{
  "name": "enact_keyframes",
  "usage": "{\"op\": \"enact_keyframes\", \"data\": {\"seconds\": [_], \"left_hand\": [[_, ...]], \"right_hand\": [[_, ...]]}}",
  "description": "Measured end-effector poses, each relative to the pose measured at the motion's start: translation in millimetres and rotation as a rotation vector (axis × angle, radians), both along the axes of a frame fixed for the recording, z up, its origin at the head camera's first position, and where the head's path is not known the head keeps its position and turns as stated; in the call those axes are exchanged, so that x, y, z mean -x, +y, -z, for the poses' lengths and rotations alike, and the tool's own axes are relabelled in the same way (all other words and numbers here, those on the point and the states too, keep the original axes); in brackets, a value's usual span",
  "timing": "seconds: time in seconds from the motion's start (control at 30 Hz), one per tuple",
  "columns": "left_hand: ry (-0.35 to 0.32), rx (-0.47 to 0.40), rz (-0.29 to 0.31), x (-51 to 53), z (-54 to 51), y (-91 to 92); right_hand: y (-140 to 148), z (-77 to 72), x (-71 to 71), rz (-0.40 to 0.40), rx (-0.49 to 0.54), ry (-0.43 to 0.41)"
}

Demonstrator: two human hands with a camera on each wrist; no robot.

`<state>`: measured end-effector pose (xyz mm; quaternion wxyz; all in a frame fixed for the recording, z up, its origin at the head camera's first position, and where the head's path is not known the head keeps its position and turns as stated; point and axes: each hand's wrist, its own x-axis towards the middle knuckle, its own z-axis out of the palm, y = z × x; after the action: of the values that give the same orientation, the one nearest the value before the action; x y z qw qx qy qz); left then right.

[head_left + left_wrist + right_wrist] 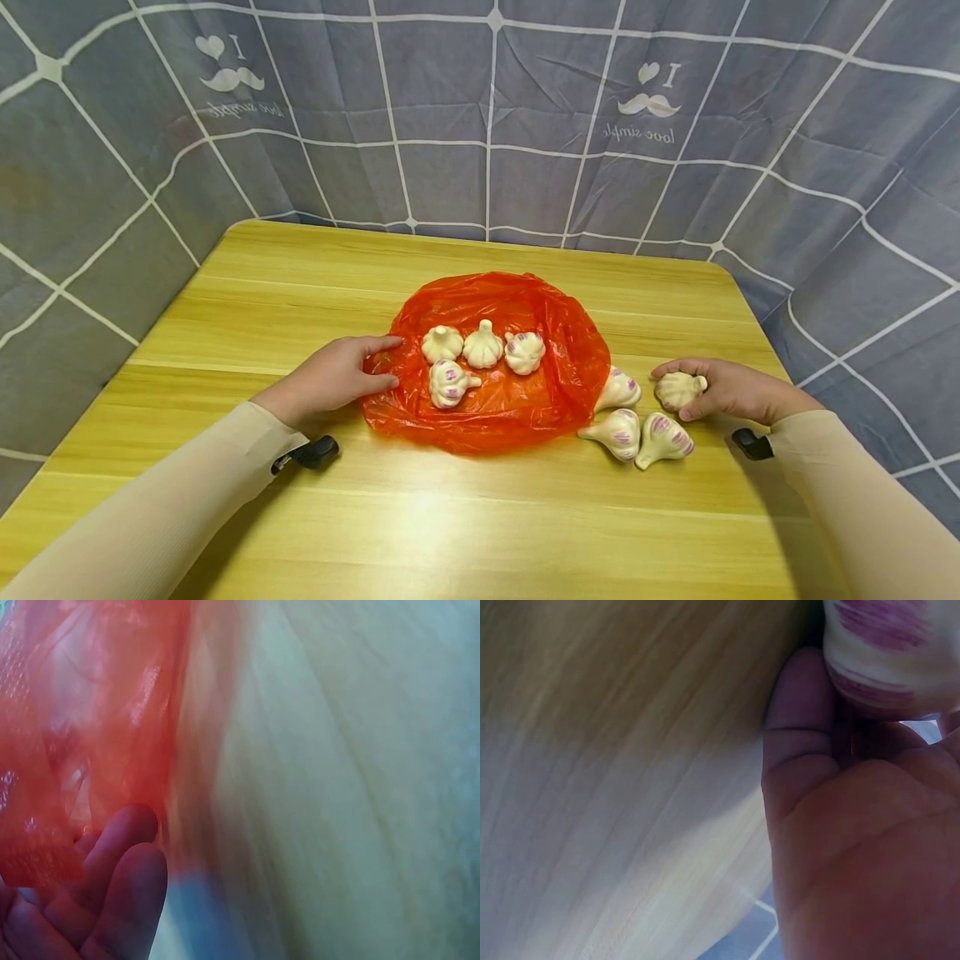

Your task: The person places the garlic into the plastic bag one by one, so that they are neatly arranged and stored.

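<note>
A red plastic bag (495, 425) lies spread on the table with several garlic bulbs (483, 345) on it. My left hand (330, 379) is at the bag's left edge, thumb and fingers apart; in the left wrist view its fingers (135, 892) are beside the red film. On the right, my right hand (731, 392) holds a garlic bulb (679, 390) between thumb and fingers. The right wrist view has a purple-streaked bulb (885, 660) against the fingers (802, 705). Several more bulbs (664, 440) lie between the bag and my right hand.
The wooden table (450, 533) has its back edge against a grey curtain (435, 83) with white grid lines, which also hangs along both sides. A black strap end (318, 452) sticks out at the left wrist, another (752, 444) at the right.
</note>
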<state>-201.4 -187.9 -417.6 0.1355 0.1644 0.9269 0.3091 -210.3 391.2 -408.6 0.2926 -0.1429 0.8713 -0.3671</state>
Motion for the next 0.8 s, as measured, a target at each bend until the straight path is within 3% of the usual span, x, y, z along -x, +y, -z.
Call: {"op": "enact_keyframes", "data": {"seconds": [0.33, 0.8], "left_hand": [[-0.036, -0.029, -0.014, -0.7, -2.5, 0.6], [-0.016, -0.057, -0.037, -2.1, -7.8, 1.3]], "right_hand": [[-0.2, 0.0, -1.4, -0.003, 0.027, 0.000], [-1.5, -2.3, -1.6, -0.014, -0.010, 0.019]]}}
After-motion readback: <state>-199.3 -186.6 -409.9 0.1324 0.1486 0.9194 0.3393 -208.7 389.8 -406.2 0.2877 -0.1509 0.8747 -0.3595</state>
